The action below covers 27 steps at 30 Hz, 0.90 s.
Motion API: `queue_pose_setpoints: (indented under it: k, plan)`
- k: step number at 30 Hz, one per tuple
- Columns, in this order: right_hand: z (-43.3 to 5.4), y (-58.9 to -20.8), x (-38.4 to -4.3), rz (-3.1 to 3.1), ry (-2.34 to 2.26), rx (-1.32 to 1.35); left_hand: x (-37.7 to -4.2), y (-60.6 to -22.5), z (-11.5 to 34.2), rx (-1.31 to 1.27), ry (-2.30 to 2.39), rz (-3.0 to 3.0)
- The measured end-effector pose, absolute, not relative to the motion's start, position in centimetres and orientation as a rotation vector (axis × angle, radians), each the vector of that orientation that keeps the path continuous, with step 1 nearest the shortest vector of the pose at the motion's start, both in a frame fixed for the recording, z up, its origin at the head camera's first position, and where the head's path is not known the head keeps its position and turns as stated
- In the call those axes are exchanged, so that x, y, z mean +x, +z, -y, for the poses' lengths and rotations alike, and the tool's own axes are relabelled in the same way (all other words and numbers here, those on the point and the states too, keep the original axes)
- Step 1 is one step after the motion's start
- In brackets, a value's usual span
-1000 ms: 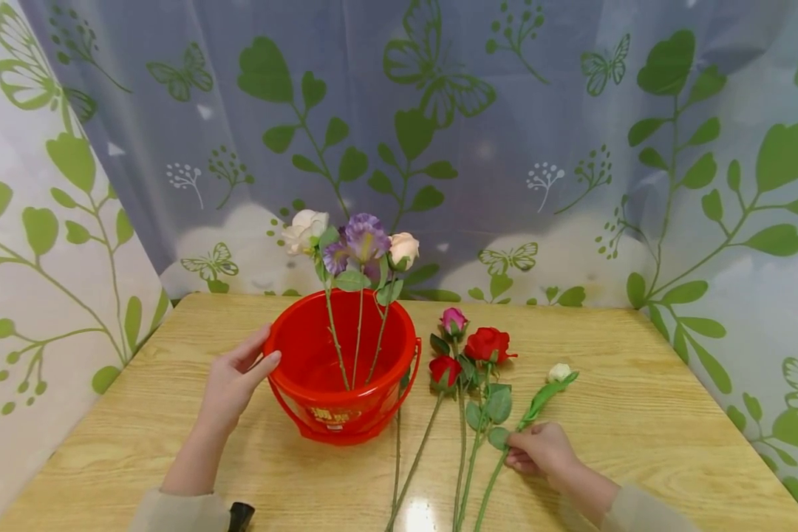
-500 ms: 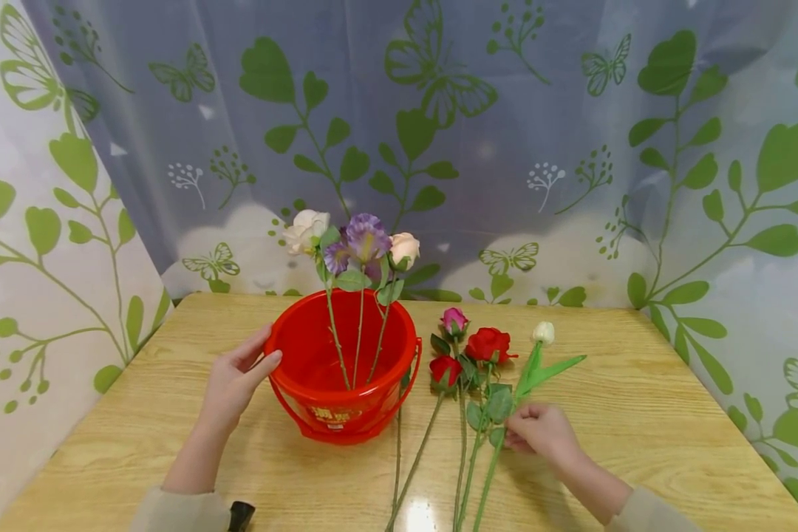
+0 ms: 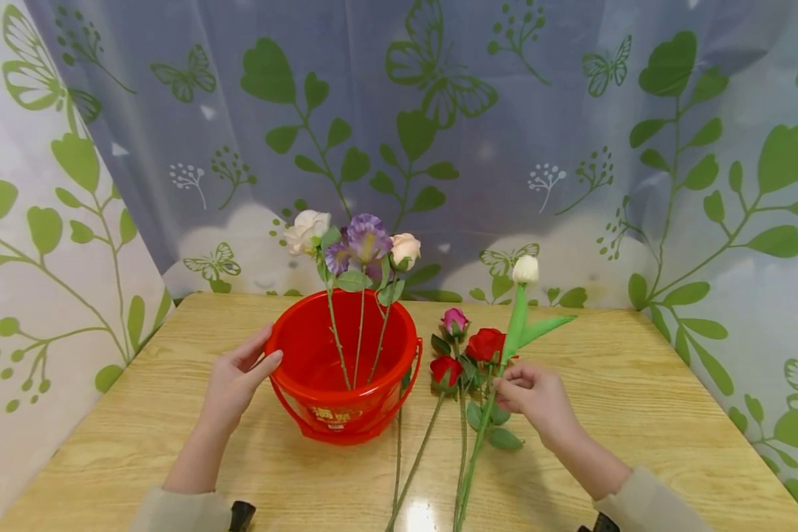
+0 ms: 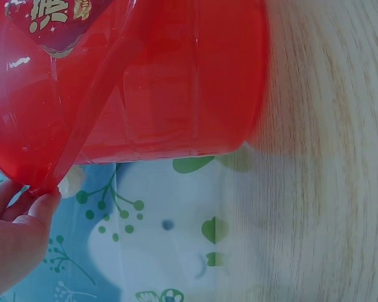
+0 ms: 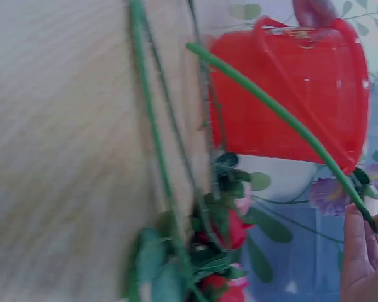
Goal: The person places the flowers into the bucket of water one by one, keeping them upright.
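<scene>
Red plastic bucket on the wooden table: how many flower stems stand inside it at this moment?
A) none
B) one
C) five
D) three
D: the head view shows three stems rising from the red plastic bucket, topped by a white bloom, a purple bloom and a peach bud; the white-budded stem pinched by the right hand is outside it.

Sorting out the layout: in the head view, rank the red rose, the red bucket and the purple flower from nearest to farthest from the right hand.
From the right hand:
1. Red rose, lying just left of it on the table.
2. Red bucket, farther left.
3. Purple flower, standing above the bucket's far rim.
</scene>
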State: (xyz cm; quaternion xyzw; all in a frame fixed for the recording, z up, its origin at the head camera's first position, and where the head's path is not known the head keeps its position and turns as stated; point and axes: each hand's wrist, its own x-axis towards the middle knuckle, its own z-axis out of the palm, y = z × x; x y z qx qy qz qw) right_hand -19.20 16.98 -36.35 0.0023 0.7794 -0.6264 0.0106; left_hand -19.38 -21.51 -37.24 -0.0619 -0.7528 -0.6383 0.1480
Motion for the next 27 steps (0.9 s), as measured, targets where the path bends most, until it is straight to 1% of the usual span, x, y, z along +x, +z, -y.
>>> queue_pose_setpoints:
  k: [6,17,27]
  plan:
    - [-15.9,-34.6,-19.4,-2.393,-2.046,-0.092,-19.3,-37.2,21.5,-0.182,-1.843,2.157]
    - [-14.2,-32.6,-20.1,-2.365,-2.170,-0.197,-19.3,-37.3,21.5,-0.176,-1.837,2.170]
    - [-13.2,-28.9,-21.0,-2.243,-2.380,-0.318,-19.4,-37.3,21.5,-0.151,-1.817,2.184]
